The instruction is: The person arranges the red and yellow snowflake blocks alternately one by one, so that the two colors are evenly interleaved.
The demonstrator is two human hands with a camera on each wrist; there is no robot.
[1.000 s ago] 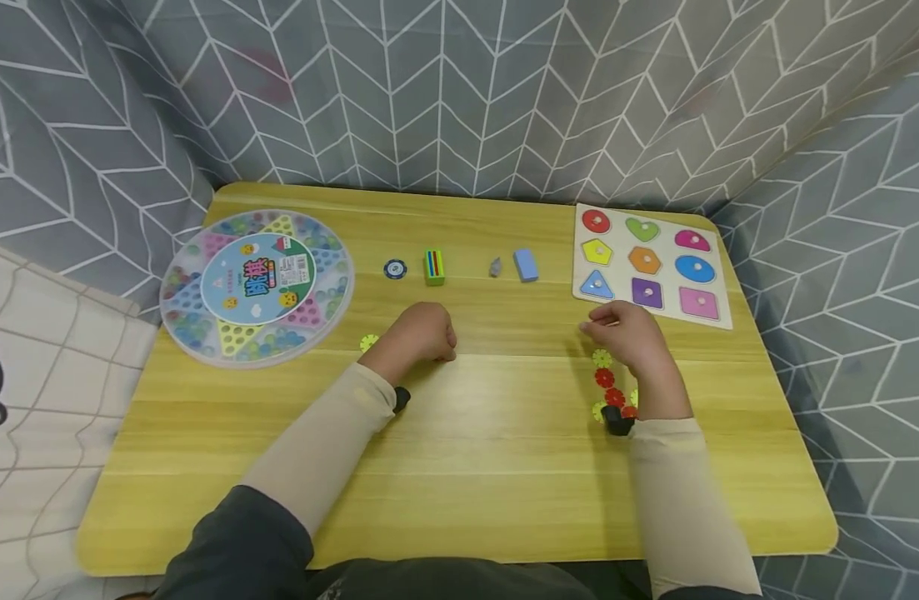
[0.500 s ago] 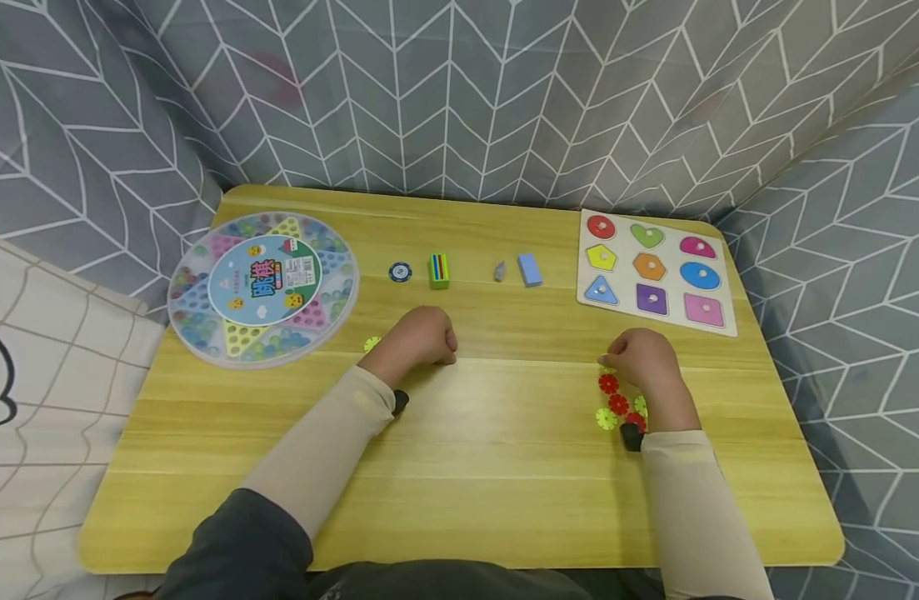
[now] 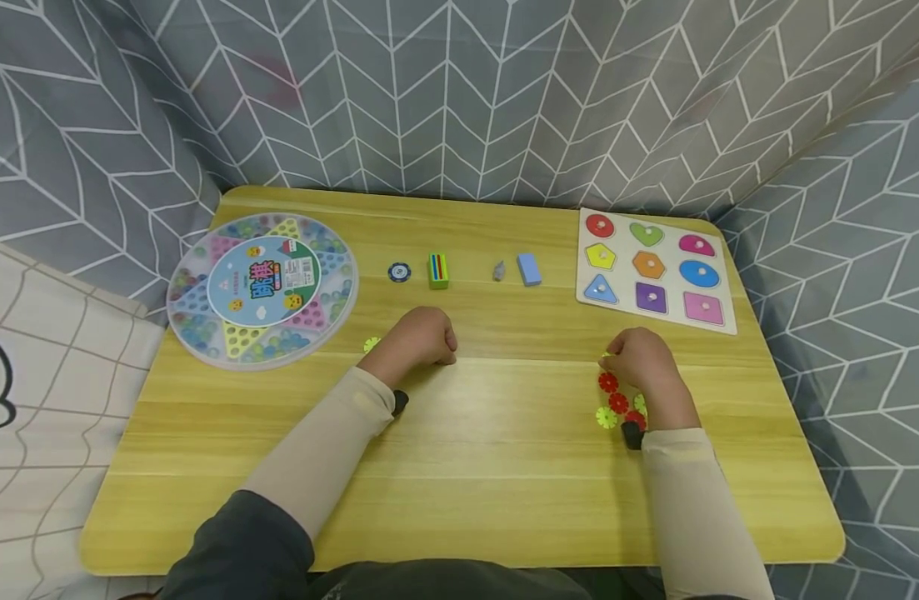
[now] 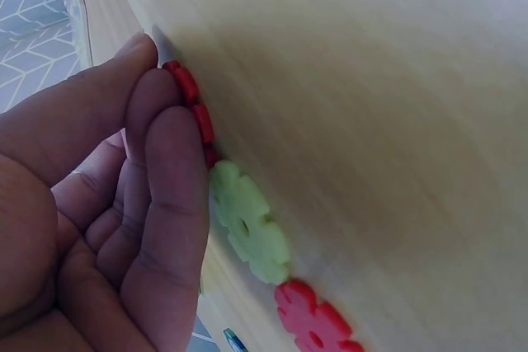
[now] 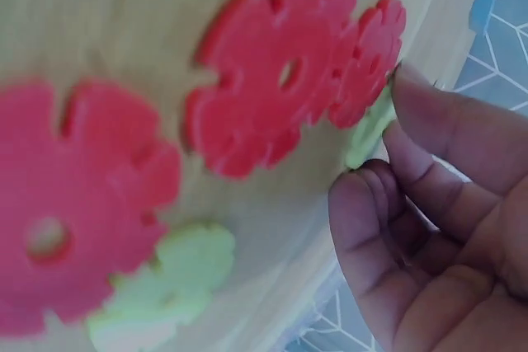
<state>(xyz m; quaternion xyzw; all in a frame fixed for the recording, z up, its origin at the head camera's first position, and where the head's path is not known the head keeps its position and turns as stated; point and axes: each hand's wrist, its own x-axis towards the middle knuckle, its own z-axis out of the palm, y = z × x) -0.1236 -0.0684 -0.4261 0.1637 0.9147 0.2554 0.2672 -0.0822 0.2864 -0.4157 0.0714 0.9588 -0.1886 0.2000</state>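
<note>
My left hand (image 3: 422, 335) rests low over the table's middle, fingers curled. In the left wrist view its thumb and forefinger pinch at a red flower-shaped plastic disc (image 4: 186, 82), seen edge-on and partly covered by the fingers. Beside those fingers a yellow-green disc (image 4: 250, 224) and another red disc (image 4: 313, 319) lie flat. My right hand (image 3: 642, 360) is at the far end of a cluster of such discs. Its thumb and fingers pinch a yellow-green disc (image 5: 373, 127) by the edge. Red discs (image 5: 280, 76) lie right next to it, with another yellow-green disc (image 5: 177, 282) nearer the wrist.
A round Chinese checkers set (image 3: 332, 287) stands at the back left. Along the back are a poker chip (image 3: 399, 272), a green block with coloured stripes (image 3: 438, 272), a small grey object (image 3: 499, 271), a blue block (image 3: 529, 269) and a shape puzzle board (image 3: 624, 292).
My right hand has come down and toward me, from beyond the disc cluster onto its far yellow-green disc, then stayed there. The left hand has kept its place.
</note>
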